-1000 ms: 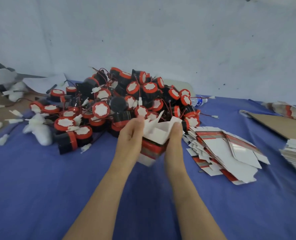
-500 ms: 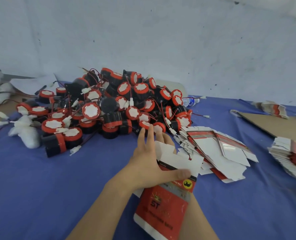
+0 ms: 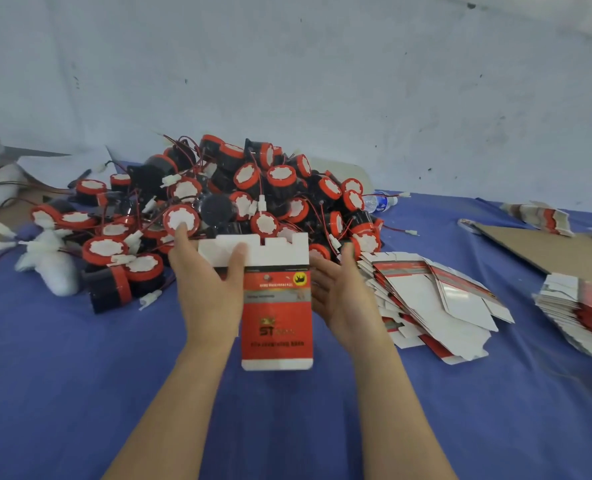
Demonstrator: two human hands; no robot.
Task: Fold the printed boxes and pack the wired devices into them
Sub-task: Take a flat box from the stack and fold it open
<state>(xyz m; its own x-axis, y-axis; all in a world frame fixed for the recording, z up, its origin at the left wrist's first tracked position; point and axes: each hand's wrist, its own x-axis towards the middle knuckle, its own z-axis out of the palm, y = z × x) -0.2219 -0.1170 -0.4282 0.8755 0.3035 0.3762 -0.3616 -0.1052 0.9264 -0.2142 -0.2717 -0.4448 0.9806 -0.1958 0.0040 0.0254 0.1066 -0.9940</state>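
Hands apart: L hand (image 3: 208,292) pinches flat box (image 3: 277,323) between; R hand (image 3: 344,299) open beside.

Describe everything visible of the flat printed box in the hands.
The flat printed box is thin card, not yet folded: a red panel with an ST logo, a grey band, a yellow crown badge, white notched flaps at its far end and a white strip at its near end. It is held above the blue cloth, long axis pointing away. The left hand pinches its left flap, thumb on top; the open right hand meets its right edge.
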